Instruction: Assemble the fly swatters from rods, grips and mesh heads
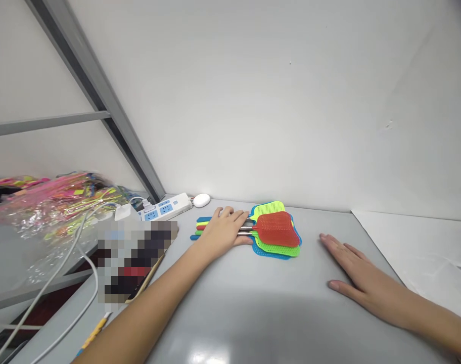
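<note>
Several fly swatters lie stacked on the grey table against the wall, handles to the left and heads to the right. A red fly swatter (278,229) is on top, with yellow, green and blue heads fanned out beneath it. Across their handles and metal shafts lies my left hand (225,230), fingers over the far side and thumb along the near side, holding the bundle. My right hand (350,270) is to the right of the heads, apart from them, stretched out with its thumb spread and nothing in it.
A white power strip (170,206) with plugs and cables stands at the back left, beside a white rounded device (201,200). A blurred-out phone-like object (139,265) lies left of my forearm. Plastic-bagged colourful items (63,202) are farther left; a white sheet (423,247) covers the right.
</note>
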Action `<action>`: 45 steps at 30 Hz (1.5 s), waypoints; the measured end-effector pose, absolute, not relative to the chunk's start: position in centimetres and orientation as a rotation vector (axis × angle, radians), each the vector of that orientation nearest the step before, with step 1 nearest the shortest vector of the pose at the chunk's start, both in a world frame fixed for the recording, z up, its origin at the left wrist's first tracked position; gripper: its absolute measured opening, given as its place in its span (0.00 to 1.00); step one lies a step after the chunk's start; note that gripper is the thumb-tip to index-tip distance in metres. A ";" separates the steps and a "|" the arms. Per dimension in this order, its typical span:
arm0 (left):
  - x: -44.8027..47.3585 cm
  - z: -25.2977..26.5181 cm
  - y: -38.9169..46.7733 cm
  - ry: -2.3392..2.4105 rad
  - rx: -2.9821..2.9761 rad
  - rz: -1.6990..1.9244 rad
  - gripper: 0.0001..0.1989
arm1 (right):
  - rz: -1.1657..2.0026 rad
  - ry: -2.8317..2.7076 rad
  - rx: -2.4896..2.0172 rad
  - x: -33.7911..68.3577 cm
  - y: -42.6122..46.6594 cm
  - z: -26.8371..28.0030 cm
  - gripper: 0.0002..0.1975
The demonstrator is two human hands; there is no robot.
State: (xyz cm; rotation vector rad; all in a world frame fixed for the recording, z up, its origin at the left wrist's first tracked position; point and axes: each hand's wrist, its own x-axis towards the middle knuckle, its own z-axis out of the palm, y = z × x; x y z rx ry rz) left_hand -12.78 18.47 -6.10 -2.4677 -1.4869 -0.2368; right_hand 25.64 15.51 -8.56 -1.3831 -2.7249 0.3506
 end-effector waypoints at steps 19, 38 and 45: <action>-12.6 -5.8 20.8 -1.381 -2.361 -0.287 0.29 | 0.459 -2.667 -1.350 25.5 15.5 -7.3 0.34; -0.6 -6.0 11.2 -0.872 -3.145 -0.509 0.20 | 0.444 -2.649 -1.317 25.8 15.4 -7.9 0.34; -2.5 -5.4 12.7 -1.092 -3.175 -0.532 0.18 | 0.462 -2.662 -1.348 26.0 15.2 -7.5 0.33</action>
